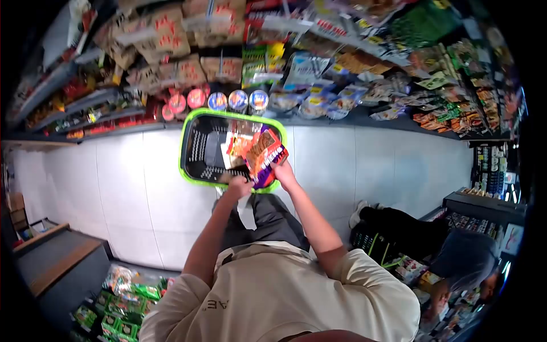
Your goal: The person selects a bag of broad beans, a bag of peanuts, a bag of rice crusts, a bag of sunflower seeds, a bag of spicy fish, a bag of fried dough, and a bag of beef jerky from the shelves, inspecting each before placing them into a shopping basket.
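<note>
A black shopping basket [196, 142] with a bright green rim is in front of my body. My right hand [283, 172] is closed on the edge of a red, orange and purple snack packet [263, 153], held tilted over the basket's right side. At the near rim, my left hand [239, 186] is closed on the basket, close to the packet's lower corner. A smaller orange-and-white packet [238, 147] lies inside the basket, partly covered by the snack packet.
Shelves ahead carry brown paper bags [162, 37], round blue-lidded tubs [238, 101] and many snack packets [327, 102]. Behind on the left is a display of green packages [122, 310]. At the right, another person [464, 259] bends beside a dark basket [370, 242]. Pale tiles [325, 154] cover the floor.
</note>
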`<state>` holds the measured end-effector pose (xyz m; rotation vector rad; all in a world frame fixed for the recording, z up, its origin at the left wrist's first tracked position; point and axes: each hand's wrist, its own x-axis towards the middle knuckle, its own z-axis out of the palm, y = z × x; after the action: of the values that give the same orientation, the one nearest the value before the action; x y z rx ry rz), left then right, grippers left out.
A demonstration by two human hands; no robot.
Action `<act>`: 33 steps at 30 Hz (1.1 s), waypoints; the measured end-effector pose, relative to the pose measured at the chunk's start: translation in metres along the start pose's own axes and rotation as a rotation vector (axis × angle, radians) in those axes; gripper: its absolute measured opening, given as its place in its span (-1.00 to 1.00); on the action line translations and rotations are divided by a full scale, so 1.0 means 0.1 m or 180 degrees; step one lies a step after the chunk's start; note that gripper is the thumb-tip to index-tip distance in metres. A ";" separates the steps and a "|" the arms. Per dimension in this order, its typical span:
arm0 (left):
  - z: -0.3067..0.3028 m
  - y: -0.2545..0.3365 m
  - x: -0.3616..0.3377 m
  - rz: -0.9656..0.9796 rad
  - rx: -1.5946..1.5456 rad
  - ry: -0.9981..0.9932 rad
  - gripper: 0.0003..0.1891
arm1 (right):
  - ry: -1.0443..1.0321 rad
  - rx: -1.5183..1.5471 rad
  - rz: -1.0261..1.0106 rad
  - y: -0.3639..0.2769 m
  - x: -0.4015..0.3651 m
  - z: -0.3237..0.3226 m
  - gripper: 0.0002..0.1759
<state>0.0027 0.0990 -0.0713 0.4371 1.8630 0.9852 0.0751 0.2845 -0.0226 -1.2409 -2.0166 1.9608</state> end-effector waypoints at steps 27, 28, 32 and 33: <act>-1.04 3.51 -1.14 0.2181 -0.0506 -0.0195 -0.76 | 0.1861 -0.1188 -0.2955 -3.27 -1.76 -1.50 -0.58; -1.15 3.55 -1.16 0.2227 -0.0785 -0.0146 -0.77 | 0.1578 -0.0482 -0.2751 -3.26 -1.68 -1.51 -0.58; -1.36 3.94 -1.27 0.2339 -0.1863 0.0034 -0.76 | 0.0297 0.0737 -0.2282 -3.35 -1.49 -1.35 -0.61; -1.40 4.06 -1.30 0.2352 -0.2091 -0.0037 -0.73 | 0.0041 0.0698 -0.2158 -3.43 -1.51 -1.29 -0.62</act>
<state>-0.1008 0.1999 0.3536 0.7303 1.2457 1.9879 0.0821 0.3499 0.3680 -0.4292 -1.8127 1.7445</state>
